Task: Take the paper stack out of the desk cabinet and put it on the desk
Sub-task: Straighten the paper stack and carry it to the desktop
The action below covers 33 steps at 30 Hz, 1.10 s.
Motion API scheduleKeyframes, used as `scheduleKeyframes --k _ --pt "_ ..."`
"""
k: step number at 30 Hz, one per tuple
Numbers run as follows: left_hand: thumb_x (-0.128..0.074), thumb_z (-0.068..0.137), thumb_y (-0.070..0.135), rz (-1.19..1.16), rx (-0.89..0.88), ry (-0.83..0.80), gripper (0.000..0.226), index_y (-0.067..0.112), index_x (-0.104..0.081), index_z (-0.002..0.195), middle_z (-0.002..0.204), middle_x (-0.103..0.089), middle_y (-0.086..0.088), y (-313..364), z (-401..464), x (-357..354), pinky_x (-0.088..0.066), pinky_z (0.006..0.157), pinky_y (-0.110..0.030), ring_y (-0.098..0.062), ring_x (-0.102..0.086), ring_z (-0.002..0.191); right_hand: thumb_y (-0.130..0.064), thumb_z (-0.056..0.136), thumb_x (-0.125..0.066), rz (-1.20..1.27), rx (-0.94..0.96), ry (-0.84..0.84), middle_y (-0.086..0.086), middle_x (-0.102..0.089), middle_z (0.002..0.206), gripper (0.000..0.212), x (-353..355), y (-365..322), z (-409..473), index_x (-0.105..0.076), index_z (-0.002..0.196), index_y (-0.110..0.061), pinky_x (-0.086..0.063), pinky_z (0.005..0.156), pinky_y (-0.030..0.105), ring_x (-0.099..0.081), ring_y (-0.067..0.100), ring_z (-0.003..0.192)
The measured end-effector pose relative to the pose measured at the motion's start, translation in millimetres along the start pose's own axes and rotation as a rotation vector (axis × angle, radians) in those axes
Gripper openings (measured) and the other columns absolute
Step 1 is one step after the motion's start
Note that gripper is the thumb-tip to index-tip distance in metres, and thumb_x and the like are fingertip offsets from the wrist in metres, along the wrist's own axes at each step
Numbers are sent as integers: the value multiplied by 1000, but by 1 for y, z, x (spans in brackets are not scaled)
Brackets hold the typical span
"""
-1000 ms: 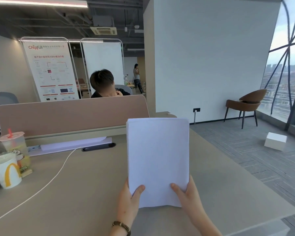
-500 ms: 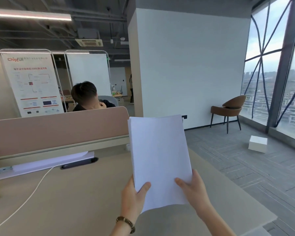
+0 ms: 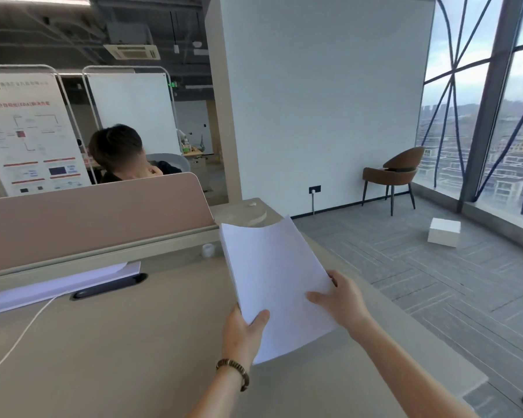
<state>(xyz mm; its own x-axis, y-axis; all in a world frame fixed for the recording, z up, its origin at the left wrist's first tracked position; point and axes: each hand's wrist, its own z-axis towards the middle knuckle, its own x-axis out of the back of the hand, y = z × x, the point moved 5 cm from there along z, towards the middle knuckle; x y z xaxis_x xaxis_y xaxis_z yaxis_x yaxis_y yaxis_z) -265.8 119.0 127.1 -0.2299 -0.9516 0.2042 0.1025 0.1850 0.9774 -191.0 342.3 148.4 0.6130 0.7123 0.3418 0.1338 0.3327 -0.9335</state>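
Note:
A white paper stack (image 3: 275,276) is held in both hands above the right part of the beige desk (image 3: 118,351). It tilts back and to the right, and its sheets bow slightly. My left hand (image 3: 242,333) grips the lower left edge with the thumb on top. My right hand (image 3: 341,300) holds the right edge, thumb pressed on the top sheet. The desk cabinet is out of view.
A pink divider panel (image 3: 88,218) runs along the desk's far side, with a person seated behind it. A white cable (image 3: 21,336) and a dark cable slot (image 3: 109,286) lie on the desk at left. A white box (image 3: 443,232) and a brown chair (image 3: 393,173) stand on the floor at right.
The stack has gone from upright in front of me to leaning back and to the right, lower over the desk. My view has turned right, so the cups at left have left the frame.

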Motion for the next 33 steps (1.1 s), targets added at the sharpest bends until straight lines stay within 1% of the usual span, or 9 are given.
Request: scheduleKeyframes --k 6,9,17,19,21,23,27,30,33 --pt "-77 80 26 64 101 -12 34 17 -60 108 110 -71 0 -19 38 -34 -51 86 -33 -19 -67 97 -17 69 -84 -52 -68 -12 -1 -71 105 51 -2 32 50 -64 115 -25 -57 84 41 -68 23 95" --pt "-78 79 28 131 105 -4 43 14 -50 109 110 -62 3 -15 57 -47 -47 88 -32 -20 -60 98 -17 71 -84 -64 -98 -13 1 -70 107 50 0 45 73 -65 117 -22 -56 85 41 -68 25 96" --pt "-75 81 29 230 158 -3 38 9 -49 101 93 -61 0 -12 90 -77 -46 71 -30 -20 -60 80 -20 73 -83 -162 -134 -47 -1 -69 101 48 6 63 115 -68 118 -17 -45 66 27 -64 20 89" --pt "-64 85 27 258 157 27 28 5 -51 99 86 -61 -3 -9 94 -81 -42 58 -30 -16 -56 68 -25 71 -84 -232 -130 -49 -1 -68 104 52 9 64 121 -68 120 -19 -43 69 28 -62 20 93" --pt "-55 88 25 286 138 7 22 5 -51 96 79 -59 -2 -6 98 -85 -39 53 -29 -16 -54 63 -30 69 -85 -293 -133 -45 2 -68 111 57 13 66 128 -67 122 -20 -43 77 28 -62 22 101" --pt "-54 87 26 348 104 -48 19 7 -52 91 87 -60 -5 -5 104 -87 -43 58 -30 -18 -56 70 -31 69 -85 -324 -147 -46 4 -67 117 59 15 68 134 -64 123 -21 -44 79 29 -61 23 104" --pt "-54 80 33 616 38 -118 24 10 -56 84 109 -49 -6 -16 116 -86 -48 87 -37 -25 -52 98 -30 74 -81 -365 -181 -86 6 -66 119 57 14 70 140 -59 126 -20 -47 83 32 -61 24 105" --pt "-49 81 43 839 -41 -111 36 13 -62 96 130 -44 -7 -23 118 -84 -38 103 -39 -27 -43 117 -38 73 -80 -439 -200 -104 5 -66 120 60 13 73 140 -59 126 -19 -49 86 33 -61 25 109" --pt "-38 86 51 1083 -129 -89 52 14 -59 116 149 -32 -12 -27 115 -82 -27 110 -46 -29 -31 135 -56 66 -76 -553 -212 -109 2 -63 126 72 15 78 142 -58 129 -25 -48 99 40 -57 26 118"
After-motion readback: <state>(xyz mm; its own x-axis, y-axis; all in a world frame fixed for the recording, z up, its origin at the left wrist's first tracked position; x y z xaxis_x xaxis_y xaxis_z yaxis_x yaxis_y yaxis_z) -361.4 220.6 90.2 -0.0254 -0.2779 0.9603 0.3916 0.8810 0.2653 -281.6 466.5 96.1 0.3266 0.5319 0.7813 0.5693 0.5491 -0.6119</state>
